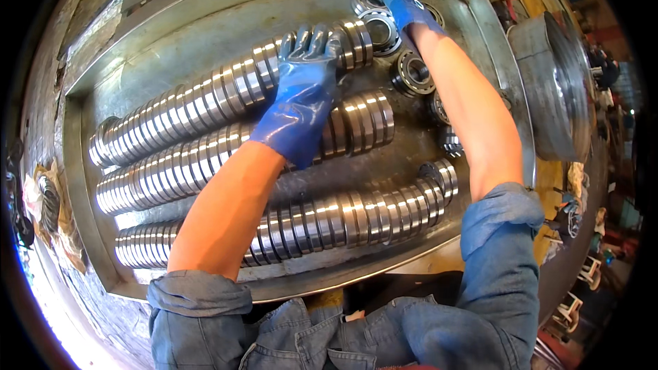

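While our left hand (301,89) lies spread on the far row of rings (205,92), our right hand (403,10) (we can't tell its grip) reaches bearings (364,1) near the tray's (157,51) far edge — open room leftward.

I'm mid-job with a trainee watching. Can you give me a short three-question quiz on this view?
1. How many long rows of metal rings lie in the tray?
2. True or false: the left hand rests on the row nearest the person's body.
3. What kind of parts is the right hand at?

Key:
1. Three.
2. False; it rests on the far row.
3. Round bearings.
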### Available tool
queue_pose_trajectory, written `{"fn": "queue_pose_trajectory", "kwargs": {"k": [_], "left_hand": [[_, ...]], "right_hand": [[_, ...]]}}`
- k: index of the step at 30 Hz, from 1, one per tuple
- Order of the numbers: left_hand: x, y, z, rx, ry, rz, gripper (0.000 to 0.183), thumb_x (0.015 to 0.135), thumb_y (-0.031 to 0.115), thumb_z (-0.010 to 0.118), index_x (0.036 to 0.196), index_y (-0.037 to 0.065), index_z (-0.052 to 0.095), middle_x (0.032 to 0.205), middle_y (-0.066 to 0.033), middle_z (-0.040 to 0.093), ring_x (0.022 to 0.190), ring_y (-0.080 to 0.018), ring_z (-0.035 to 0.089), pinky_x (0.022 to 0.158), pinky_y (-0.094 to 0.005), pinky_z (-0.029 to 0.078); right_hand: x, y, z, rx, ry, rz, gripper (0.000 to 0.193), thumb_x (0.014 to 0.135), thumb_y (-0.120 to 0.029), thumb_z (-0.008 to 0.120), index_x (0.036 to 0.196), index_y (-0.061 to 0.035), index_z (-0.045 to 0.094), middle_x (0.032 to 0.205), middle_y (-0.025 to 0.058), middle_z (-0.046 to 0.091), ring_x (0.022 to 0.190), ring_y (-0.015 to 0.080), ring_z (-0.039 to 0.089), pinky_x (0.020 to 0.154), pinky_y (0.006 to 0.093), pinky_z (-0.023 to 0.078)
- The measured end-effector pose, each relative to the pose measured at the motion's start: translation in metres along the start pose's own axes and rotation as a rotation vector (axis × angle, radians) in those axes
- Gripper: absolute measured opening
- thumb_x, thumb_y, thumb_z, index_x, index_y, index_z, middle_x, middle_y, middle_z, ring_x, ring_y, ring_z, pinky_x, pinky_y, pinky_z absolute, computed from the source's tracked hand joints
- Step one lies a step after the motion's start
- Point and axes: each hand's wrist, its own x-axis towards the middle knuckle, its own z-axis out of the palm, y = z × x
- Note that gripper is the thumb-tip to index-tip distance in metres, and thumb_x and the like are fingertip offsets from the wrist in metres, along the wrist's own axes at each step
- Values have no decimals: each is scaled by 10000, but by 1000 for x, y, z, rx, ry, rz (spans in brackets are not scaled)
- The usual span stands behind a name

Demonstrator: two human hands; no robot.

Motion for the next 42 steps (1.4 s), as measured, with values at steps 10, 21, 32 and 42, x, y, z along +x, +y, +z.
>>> {"fn": "queue_pose_trajectory", "kwargs": {"k": [10,21,32,42], "left_hand": [[-3,-7,7,41,61,34,805,857,492,764,1529,154,478,1589,-181,455,1500,-393,373,1248,-557,252],[53,1,26,28,-94,56,718,931,423,697,1559,187,442,1593,-149,459,1490,-348,402,1246,-496,284],[36,35,-3,-8,-189,60,774,918,464,730,1579,214,416,1616,-101,446,1498,-339,405,1237,-546,275],[33,31,17,10,21,180,767,917,480,730,1569,208,430,1622,-114,431,1497,-357,397,1250,-531,260]], "right_hand": [[-22,-18,8,695,-49,543,405,1025,-403,565,1118,-41,720,1004,70,718,902,183,626,846,356,491],[-31,3,29,265,-77,122,370,1045,-325,566,1301,-86,689,1180,126,744,1013,229,713,892,375,564],[-138,26,5,-879,-390,25,654,919,-451,702,1461,-157,485,1164,196,738,1105,405,700,941,505,558],[-128,56,-17,85,-269,457,695,976,-287,704,1583,-126,406,1230,160,732,1093,234,720,951,378,569]]}}
